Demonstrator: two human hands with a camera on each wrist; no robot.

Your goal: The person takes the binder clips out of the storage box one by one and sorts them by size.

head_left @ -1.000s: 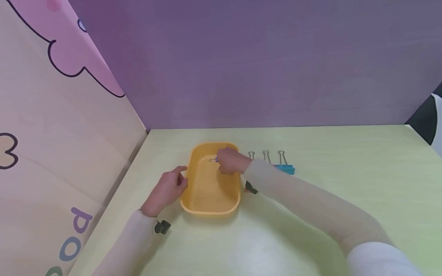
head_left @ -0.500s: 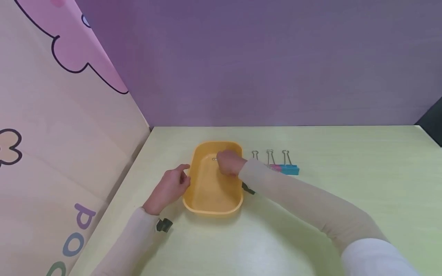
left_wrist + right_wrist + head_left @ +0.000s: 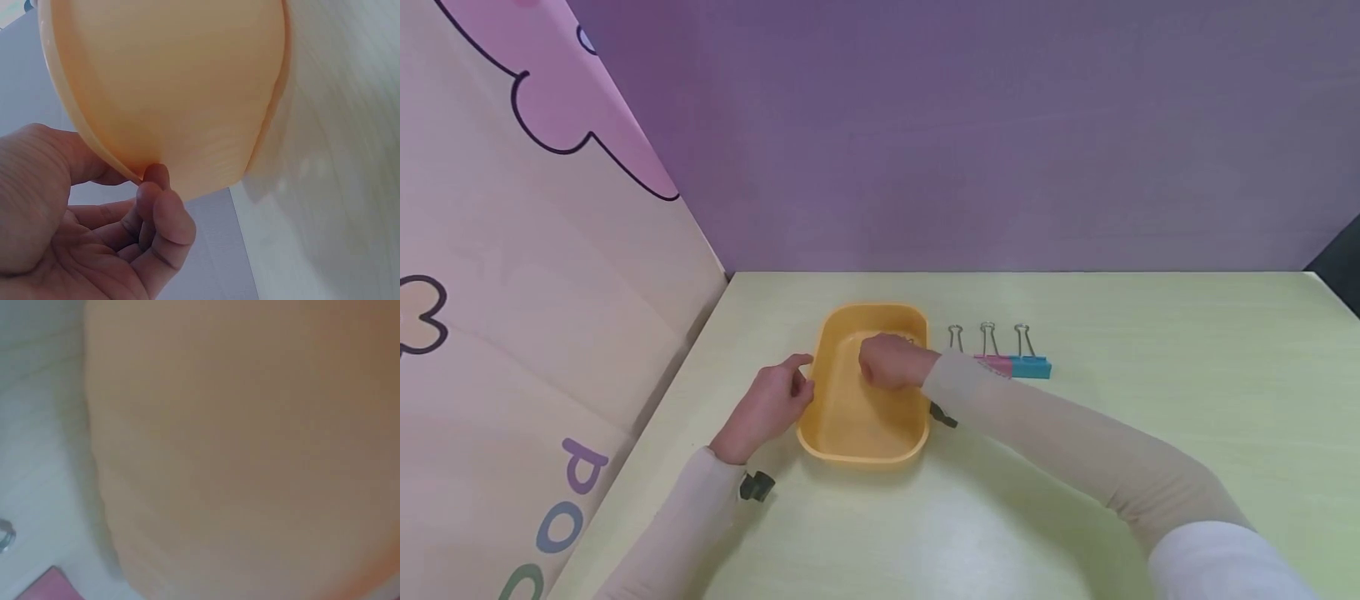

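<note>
We find a yellow plastic tray (image 3: 862,417) standing on the pale green tabletop (image 3: 1075,467), nearer its left edge than its right and a little in from the far edge. The left hand (image 3: 765,406) rests at the tray's left rim; in the left wrist view its fingers are loosely curled with the fingertips (image 3: 164,187) touching the tray's outer wall, and they close on nothing. The right hand (image 3: 887,363) is lowered inside the tray, over its far half, knuckles up. We cannot tell whether its grip is pinching anything: the fingers are hidden beneath the hand, and the right wrist view shows only blurred yellow plastic.

Just right of the tray, three binder clips lie in a row on the tabletop with wire handles pointing to the far edge. The blue binder clip (image 3: 1032,367) is outermost, the pink binder clip (image 3: 996,363) touches it, and the third clip's body is hidden by the right sleeve (image 3: 1060,450).
</note>
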